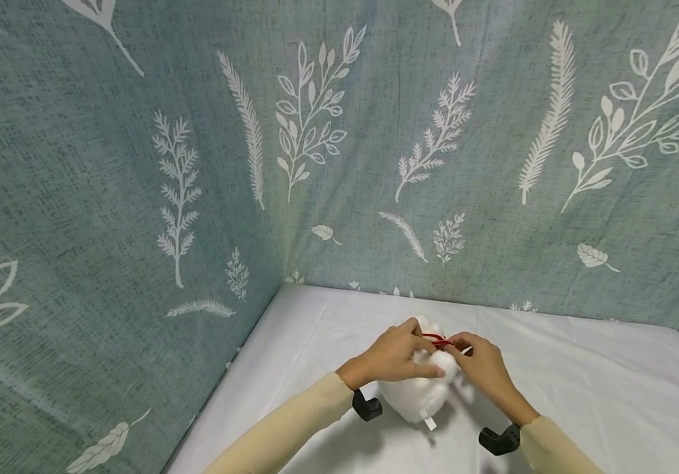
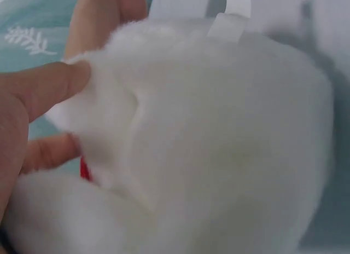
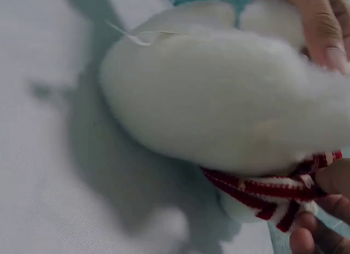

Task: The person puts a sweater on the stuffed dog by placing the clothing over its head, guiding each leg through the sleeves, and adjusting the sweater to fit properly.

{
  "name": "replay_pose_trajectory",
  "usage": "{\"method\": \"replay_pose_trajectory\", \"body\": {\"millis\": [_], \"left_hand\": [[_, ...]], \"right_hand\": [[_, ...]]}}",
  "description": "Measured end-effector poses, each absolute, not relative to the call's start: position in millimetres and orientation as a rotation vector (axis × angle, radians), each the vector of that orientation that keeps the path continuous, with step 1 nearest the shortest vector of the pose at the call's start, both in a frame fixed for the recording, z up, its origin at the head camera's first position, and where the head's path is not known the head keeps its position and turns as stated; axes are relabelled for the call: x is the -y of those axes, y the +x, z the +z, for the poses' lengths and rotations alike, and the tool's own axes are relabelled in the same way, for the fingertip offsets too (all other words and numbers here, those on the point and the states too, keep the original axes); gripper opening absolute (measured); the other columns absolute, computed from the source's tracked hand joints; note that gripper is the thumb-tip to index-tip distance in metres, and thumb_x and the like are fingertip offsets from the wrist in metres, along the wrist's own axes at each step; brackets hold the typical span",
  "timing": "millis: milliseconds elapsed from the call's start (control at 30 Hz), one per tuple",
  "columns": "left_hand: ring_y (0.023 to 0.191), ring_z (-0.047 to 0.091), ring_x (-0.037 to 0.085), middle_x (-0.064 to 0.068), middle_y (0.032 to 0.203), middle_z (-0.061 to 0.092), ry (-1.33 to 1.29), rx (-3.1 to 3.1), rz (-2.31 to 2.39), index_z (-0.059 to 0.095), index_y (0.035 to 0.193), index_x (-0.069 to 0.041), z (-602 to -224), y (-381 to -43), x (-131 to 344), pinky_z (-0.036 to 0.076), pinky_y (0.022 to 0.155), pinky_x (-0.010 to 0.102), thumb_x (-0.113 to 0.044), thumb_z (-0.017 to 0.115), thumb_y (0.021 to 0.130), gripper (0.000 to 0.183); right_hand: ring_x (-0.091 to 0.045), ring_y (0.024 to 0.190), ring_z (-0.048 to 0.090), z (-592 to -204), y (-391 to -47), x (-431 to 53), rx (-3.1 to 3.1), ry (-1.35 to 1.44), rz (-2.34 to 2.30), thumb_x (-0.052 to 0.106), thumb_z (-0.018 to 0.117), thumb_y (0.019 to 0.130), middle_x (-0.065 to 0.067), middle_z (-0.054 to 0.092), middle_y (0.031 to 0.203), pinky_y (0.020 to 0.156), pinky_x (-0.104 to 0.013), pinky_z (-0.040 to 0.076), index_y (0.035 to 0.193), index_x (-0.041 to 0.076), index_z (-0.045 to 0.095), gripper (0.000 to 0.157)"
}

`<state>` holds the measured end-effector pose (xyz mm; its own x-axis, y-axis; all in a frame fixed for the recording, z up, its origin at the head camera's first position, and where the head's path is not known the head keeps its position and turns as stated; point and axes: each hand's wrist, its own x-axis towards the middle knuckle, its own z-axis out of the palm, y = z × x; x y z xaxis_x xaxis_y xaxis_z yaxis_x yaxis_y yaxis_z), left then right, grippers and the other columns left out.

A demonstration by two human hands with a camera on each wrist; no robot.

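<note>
A white plush toy [image 1: 413,398] lies on the white-covered table, its fabric tag [image 3: 139,39] sticking out at the near end. Around it runs a red and white striped knitted scarf [image 3: 262,189]. My left hand [image 1: 395,354] grips the toy from the left, thumb [image 2: 60,84] pressed into the fur and a finger close to the scarf. From the right, my right hand [image 1: 484,368] pinches the scarf between thumb and fingers, near its fringed end. In the left wrist view the toy's body hides most of the scarf; only a red bit shows.
The white sheet [image 1: 588,382] covers the table. Behind and to the left hangs a green-grey curtain [image 1: 363,171] with white leaf prints, meeting the table's edges. Black devices [image 1: 499,440] sit at both wrists below the cream sleeves [image 1: 292,421].
</note>
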<state>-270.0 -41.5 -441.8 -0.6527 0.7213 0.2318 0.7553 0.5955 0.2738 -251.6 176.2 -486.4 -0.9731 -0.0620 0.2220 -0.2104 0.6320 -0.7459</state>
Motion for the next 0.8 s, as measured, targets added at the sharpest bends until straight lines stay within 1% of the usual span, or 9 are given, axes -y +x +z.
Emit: {"method": "replay_pose_trajectory", "body": {"millis": [100, 200, 367, 500, 600, 700, 800], "left_hand": [[0.074, 0.043, 0.003, -0.007, 0.094, 0.048, -1.195, 2.731, -0.564, 0.081, 0.109, -0.021, -444, -269, 38, 0.037, 0.063, 0.017, -0.055, 0.076, 0.089, 0.04], [0.076, 0.044, 0.004, -0.006, 0.097, 0.047, -1.104, 2.753, -0.586, 0.081, 0.101, -0.019, -444, -268, 35, 0.039, 0.062, 0.016, -0.054, 0.077, 0.088, 0.037], [0.074, 0.046, 0.004, -0.005, 0.099, 0.048, -0.958, 2.779, -0.564, 0.076, 0.088, -0.017, -443, -268, 28, 0.041, 0.059, 0.018, -0.054, 0.077, 0.088, 0.037], [0.072, 0.044, 0.003, -0.007, 0.092, 0.048, -0.885, 2.785, -0.559, 0.07, 0.078, -0.018, -445, -268, 23, 0.039, 0.057, 0.019, -0.054, 0.076, 0.088, 0.037], [0.069, 0.043, 0.004, -0.008, 0.084, 0.048, -0.838, 2.795, -0.575, 0.065, 0.073, -0.019, -446, -268, 21, 0.037, 0.056, 0.02, -0.051, 0.076, 0.087, 0.037], [0.066, 0.043, 0.005, -0.009, 0.078, 0.047, -0.794, 2.812, -0.59, 0.06, 0.072, -0.019, -447, -269, 20, 0.037, 0.055, 0.021, -0.05, 0.077, 0.087, 0.038], [0.063, 0.044, 0.006, -0.008, 0.073, 0.048, -0.747, 2.809, -0.654, 0.055, 0.072, -0.019, -447, -271, 20, 0.037, 0.053, 0.023, -0.047, 0.08, 0.085, 0.04]], "right_hand": [[-0.017, 0.085, 0.064, -485, -251, -179, 2.676, 0.204, 1.327, 0.026, 0.068, 0.101, -0.002, 0.072, 0.1, 0.071, -0.034, 0.051, 0.104, 0.012, 0.071, 0.015], [-0.019, 0.086, 0.063, -482, -248, -181, 2.649, 0.185, 1.455, 0.029, 0.065, 0.103, -0.003, 0.07, 0.103, 0.069, -0.033, 0.05, 0.105, 0.014, 0.068, 0.016], [-0.021, 0.084, 0.061, -474, -244, -181, 2.58, 0.211, 1.533, 0.031, 0.064, 0.103, -0.002, 0.07, 0.097, 0.067, -0.032, 0.048, 0.104, 0.016, 0.066, 0.016], [-0.025, 0.084, 0.063, -471, -240, -182, 2.556, 0.243, 1.504, 0.028, 0.064, 0.103, -0.001, 0.07, 0.092, 0.065, -0.032, 0.047, 0.102, 0.016, 0.066, 0.011], [-0.028, 0.083, 0.064, -469, -235, -183, 2.549, 0.26, 1.499, 0.023, 0.065, 0.102, -0.003, 0.07, 0.09, 0.064, -0.031, 0.048, 0.101, 0.017, 0.067, 0.007], [-0.026, 0.079, 0.063, -467, -230, -183, 2.546, 0.304, 1.505, 0.02, 0.066, 0.101, -0.006, 0.068, 0.088, 0.063, -0.031, 0.047, 0.101, 0.016, 0.067, 0.004], [-0.019, 0.074, 0.062, -465, -228, -182, 2.526, 0.412, 1.487, 0.018, 0.068, 0.099, -0.005, 0.068, 0.088, 0.061, -0.03, 0.048, 0.1, 0.015, 0.067, 0.003]]}}
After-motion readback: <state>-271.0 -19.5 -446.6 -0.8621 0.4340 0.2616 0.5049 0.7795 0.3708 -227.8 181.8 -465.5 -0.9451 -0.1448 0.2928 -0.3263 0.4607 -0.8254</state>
